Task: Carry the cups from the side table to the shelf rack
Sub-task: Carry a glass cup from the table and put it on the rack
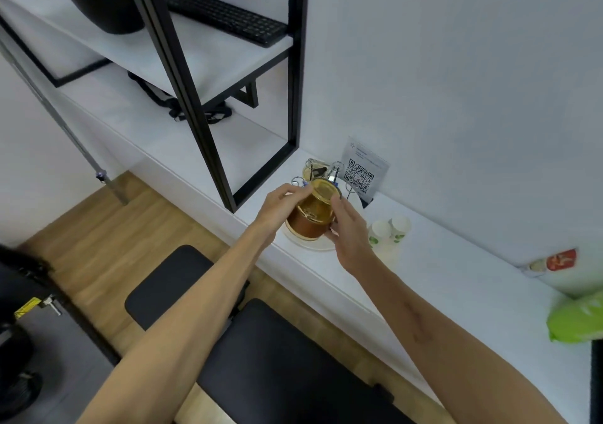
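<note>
White and matte, the surface (424, 260) runs along a pale wall, with the black metal-framed shelf rack (208, 103) at upper left of the frame. At centre, both hands hold an amber, translucent glass cup (315, 211), upturned, its round base gold-tinted: the left hand (277, 208) curls round one side, the right hand (349, 231) round the other. Beneath sits a round white tray (303, 242).
</note>
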